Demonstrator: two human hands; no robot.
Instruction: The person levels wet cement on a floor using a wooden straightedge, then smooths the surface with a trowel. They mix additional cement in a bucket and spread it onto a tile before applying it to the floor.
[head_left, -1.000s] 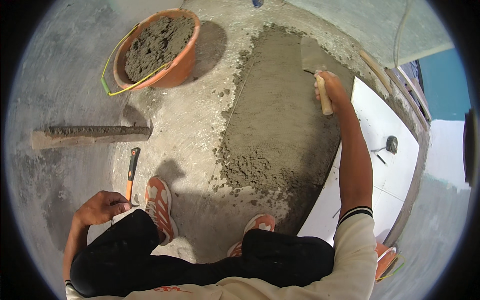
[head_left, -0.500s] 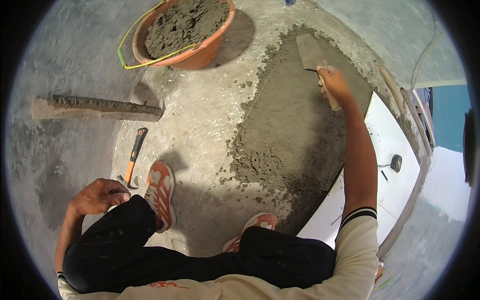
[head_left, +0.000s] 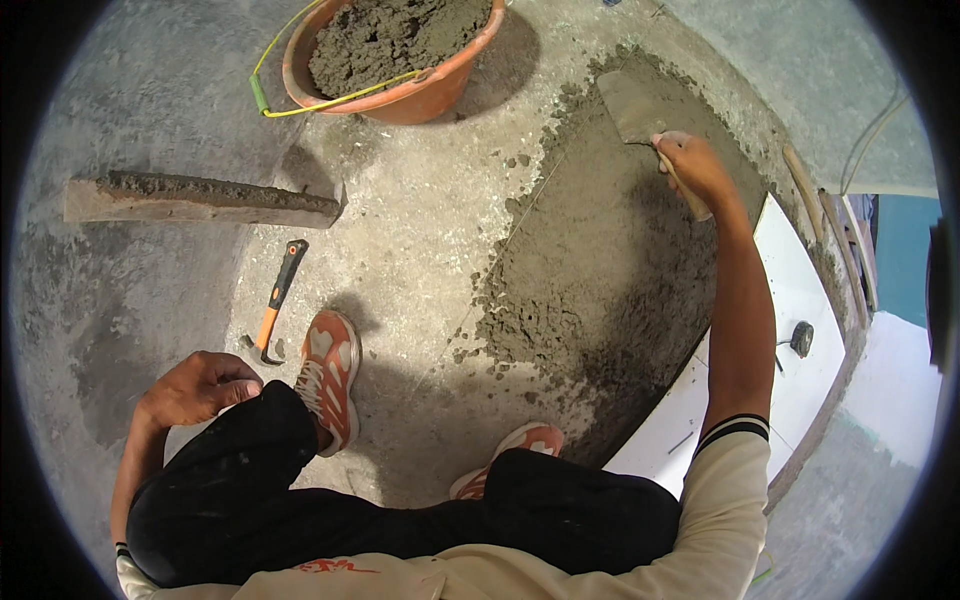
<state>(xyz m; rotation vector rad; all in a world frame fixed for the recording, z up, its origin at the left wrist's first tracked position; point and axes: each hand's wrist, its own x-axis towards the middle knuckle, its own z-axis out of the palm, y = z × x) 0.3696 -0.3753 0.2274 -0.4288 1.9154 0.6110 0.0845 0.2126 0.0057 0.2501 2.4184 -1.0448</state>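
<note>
Right hand: your right hand (head_left: 690, 165) is wrapped tight around the wooden handle of the trowel (head_left: 640, 105), fingers together and clamped on it.
Left hand: your left hand (head_left: 195, 388) rests on your left knee, fingers loosely curled together, holding nothing.
Trowel position: the blade lies flat on the mortar bed (head_left: 610, 270), at the bed's far end, well apart from the white tile (head_left: 790, 310) at the bed's right edge.
Trowel axis: the long axis runs from your fist up and to the left, the blade end pointing away from you toward the far edge of the bed; the handle trails back toward the tile.
Risk, reach: your arm looks almost fully stretched; in my judgement, uneven pressure could make the blade edge dig in and ridge the surface.
Risk, balance: leaning further over the bed could put a shoe (head_left: 520, 445) into the wet mortar.
Risk, spill: loose crumbs along the bed's left edge could be dragged across it.
Nearby: the orange bucket (head_left: 420, 95) of mortar sits left of the bed's far end; the hammer (head_left: 280, 300) lies well left of the bed.
</note>
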